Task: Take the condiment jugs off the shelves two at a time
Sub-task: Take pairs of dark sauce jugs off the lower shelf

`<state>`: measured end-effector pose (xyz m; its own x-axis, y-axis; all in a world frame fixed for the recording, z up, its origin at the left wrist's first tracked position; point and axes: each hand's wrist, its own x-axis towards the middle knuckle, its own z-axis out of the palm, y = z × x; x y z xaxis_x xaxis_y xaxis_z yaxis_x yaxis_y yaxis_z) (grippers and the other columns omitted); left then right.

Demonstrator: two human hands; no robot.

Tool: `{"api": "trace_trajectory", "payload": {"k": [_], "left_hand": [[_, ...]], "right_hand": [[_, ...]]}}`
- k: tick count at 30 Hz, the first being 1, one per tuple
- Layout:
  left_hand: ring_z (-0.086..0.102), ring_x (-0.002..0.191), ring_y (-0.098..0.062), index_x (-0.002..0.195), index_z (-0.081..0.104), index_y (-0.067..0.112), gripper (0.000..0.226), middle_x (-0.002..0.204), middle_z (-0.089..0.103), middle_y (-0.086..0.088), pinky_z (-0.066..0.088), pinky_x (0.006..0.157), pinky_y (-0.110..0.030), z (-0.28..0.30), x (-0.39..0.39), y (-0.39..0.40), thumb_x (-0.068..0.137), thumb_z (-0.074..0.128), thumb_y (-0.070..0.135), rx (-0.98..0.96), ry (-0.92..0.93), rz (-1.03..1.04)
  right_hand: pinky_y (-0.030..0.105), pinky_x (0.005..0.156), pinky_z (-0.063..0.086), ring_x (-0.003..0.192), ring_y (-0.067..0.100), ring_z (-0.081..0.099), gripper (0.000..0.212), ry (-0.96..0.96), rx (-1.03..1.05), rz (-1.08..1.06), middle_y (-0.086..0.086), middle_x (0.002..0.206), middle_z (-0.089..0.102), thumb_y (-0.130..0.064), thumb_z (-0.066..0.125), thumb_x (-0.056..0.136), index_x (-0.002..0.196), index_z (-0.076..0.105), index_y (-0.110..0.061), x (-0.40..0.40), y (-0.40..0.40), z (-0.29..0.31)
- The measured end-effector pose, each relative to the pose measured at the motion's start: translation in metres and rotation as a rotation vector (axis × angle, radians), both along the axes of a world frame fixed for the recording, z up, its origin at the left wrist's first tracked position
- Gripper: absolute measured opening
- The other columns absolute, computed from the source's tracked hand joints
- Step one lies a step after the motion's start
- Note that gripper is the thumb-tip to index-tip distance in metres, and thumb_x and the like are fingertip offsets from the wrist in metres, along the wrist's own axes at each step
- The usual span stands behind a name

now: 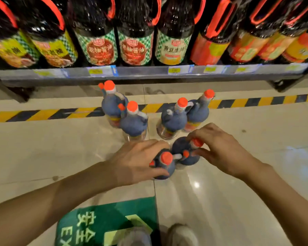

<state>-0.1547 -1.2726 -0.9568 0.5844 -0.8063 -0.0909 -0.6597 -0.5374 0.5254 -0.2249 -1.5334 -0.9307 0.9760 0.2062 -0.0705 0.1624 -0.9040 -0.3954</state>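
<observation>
Green exit sticker [114,221] at our feet; beyond it, our left hand [135,162] and right hand [220,148] each clasp a jug's neck. Full, likely heavy, slick; the handles look the safer hold.

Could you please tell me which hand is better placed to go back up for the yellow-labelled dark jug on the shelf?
The right hand, probably. The yellow-labelled dark jug stands right of centre, above that hand. The left hand sits lower left, wrapped around a small orange-capped jug on the floor.
</observation>
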Motion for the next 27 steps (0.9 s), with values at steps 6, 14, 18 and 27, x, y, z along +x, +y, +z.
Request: {"api": "trace_trajectory", "payload": {"k": [6,14,18,27], "left_hand": [[0.055,0.074,-0.016,0.092,0.059,0.023,0.02,0.078,0.06,0.006,0.044,0.066,-0.04,0.003,-0.005,-0.002,0.087,0.066,0.041,-0.087,0.05,-0.001],[0.054,0.069,-0.014,0.088,0.059,0.023,0.02,0.075,0.061,0.005,0.038,0.058,-0.027,0.013,0.026,0.01,0.09,0.069,0.04,-0.096,0.071,0.071],[0.054,0.072,-0.01,0.084,0.059,0.021,0.022,0.074,0.06,0.004,0.038,0.058,-0.018,0.014,0.041,0.017,0.089,0.072,0.038,-0.089,0.078,0.072],[0.061,0.098,0.006,0.118,0.066,0.029,0.054,0.101,0.066,0.023,0.044,0.078,-0.004,-0.002,0.027,0.03,0.07,0.09,0.034,-0.25,0.253,0.293]], "right_hand": [[0.04,0.074,0.049,0.1,0.021,0.052,0.029,0.012,-0.012,-0.119,-0.007,0.1,0.063,-0.031,0.078,0.085,0.11,0.065,-0.023,-0.003,0.009,0.006],[0.046,0.073,0.051,0.091,0.026,0.054,0.028,-0.041,0.047,-0.17,-0.001,0.094,0.064,-0.034,0.078,0.086,0.107,0.064,-0.023,0.012,0.02,-0.003],[0.044,0.072,0.048,0.089,0.023,0.051,0.03,-0.043,0.073,-0.18,0.0,0.092,0.064,-0.038,0.077,0.087,0.109,0.065,-0.022,0.018,0.027,-0.005],[0.011,0.077,0.048,0.095,-0.004,0.058,0.051,0.089,0.435,-0.217,-0.021,0.103,0.062,-0.028,0.089,0.074,0.114,0.058,-0.032,0.013,0.024,-0.015]]}}
